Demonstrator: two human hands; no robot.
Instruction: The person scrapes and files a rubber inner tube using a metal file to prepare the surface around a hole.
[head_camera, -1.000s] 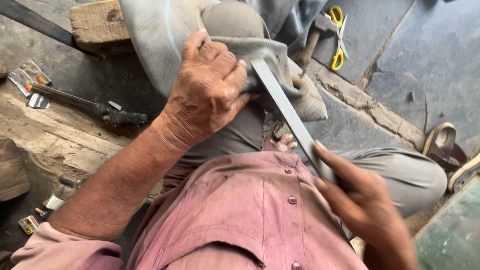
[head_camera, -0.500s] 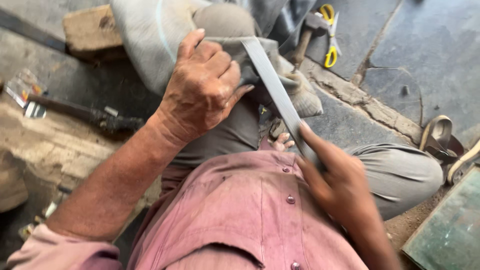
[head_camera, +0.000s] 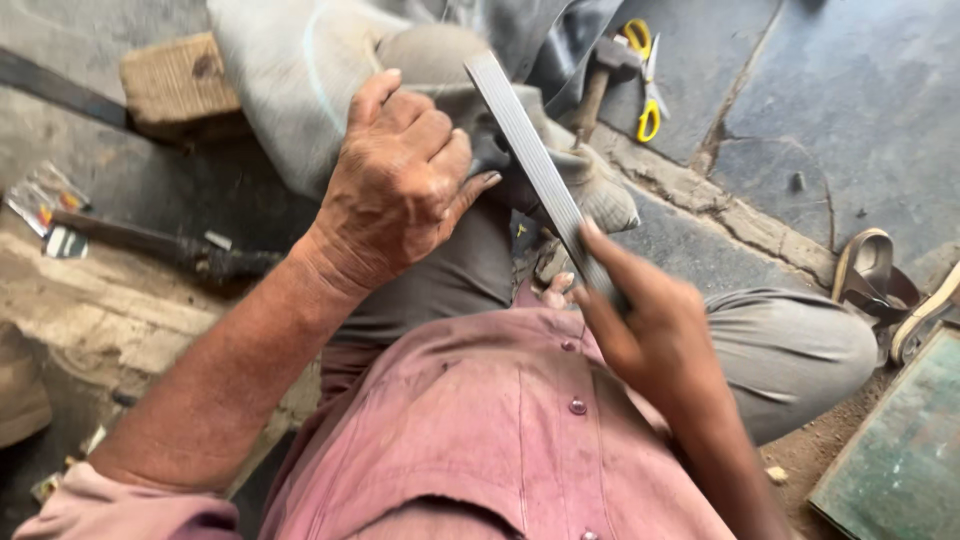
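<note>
I sit on the ground with a grey piece of material draped over my raised knee. My left hand presses down on its folded edge, fingers curled over it. My right hand grips the near end of a long flat metal file, index finger stretched along the blade. The file slants up and away, its far end lying across the material beside my left fingers. What lies under the file tip is hidden by my left hand.
A hammer and yellow-handled scissors lie on the stone floor beyond my knee. A wooden block sits at the upper left, a dark tool at left, sandals and a green board at right.
My right hand has pushed the file forward and up across the material. My left hand has stayed pressed on the fold.
</note>
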